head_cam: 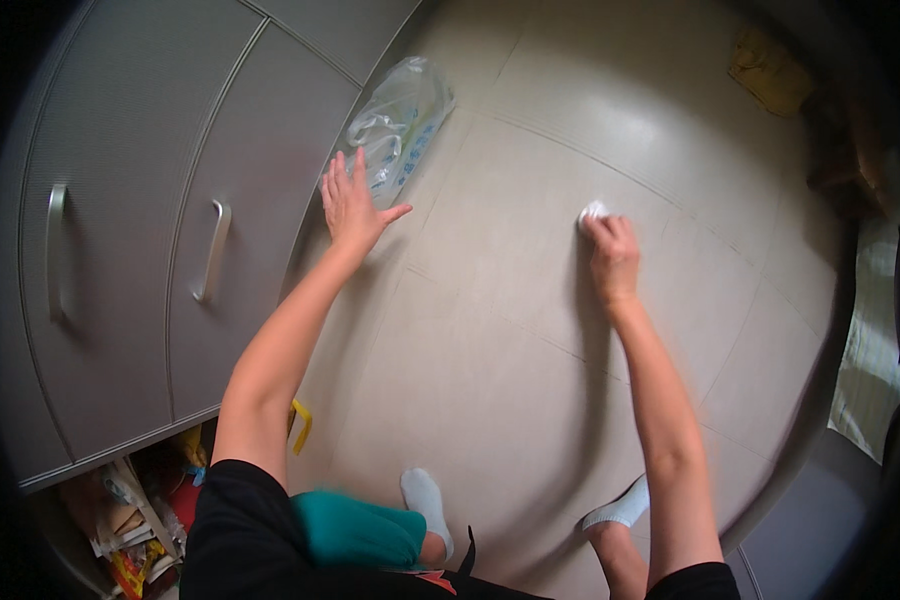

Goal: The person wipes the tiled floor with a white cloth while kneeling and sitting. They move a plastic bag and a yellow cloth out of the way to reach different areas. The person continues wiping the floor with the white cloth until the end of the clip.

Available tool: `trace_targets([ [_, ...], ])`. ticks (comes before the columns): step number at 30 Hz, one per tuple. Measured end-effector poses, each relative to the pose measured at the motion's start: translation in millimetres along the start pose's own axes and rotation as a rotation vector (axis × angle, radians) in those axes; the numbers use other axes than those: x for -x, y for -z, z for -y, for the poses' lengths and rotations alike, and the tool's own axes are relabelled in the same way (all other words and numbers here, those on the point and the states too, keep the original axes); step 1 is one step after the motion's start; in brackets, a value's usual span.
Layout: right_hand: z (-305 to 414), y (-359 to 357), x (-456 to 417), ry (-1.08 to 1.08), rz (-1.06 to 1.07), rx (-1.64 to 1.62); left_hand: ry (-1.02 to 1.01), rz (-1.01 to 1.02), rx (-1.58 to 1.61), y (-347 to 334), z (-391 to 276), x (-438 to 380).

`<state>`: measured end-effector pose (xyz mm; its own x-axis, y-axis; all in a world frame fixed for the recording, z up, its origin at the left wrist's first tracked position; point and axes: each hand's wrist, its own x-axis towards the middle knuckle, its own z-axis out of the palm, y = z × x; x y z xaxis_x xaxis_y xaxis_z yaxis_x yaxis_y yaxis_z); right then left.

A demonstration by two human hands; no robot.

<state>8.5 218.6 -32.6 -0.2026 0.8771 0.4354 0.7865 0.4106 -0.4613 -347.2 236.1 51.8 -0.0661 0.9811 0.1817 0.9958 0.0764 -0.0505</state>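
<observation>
My right hand (613,251) is closed on a small crumpled white tissue or cloth (592,213) above the tiled floor (480,337); whether the cloth touches the floor I cannot tell. Fingers spread and holding nothing, my left hand (354,201) reaches out beside a clear plastic bag (401,120) with blue writing. The bag lies along the base of the grey cabinet, partly behind that hand in this view; whether they touch is unclear.
Grey cabinet doors with metal handles (211,251) fill the left side. Below them, an open compartment holds packets and mixed items (139,525). A yellow handle-like thing (301,427) sits near my left elbow. A yellowish cloth or bag (769,71) lies at the upper right.
</observation>
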Motion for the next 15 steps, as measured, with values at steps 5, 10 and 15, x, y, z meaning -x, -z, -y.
trace_targets([
  [5, 9.1, -10.8, 34.8, 0.003, -0.092, 0.014, 0.037, 0.153, -0.215, -13.0, 3.6, -22.1],
  [10, 12.8, -7.6, 29.6, -0.031, -0.067, 0.016, 0.012, 0.182, -0.001, 1.5, 20.4, -14.7],
  [15, 13.4, -8.1, 29.2, -0.046, -0.074, -0.017, 0.056, -0.009, 0.204, 52.6, 18.2, 15.4],
])
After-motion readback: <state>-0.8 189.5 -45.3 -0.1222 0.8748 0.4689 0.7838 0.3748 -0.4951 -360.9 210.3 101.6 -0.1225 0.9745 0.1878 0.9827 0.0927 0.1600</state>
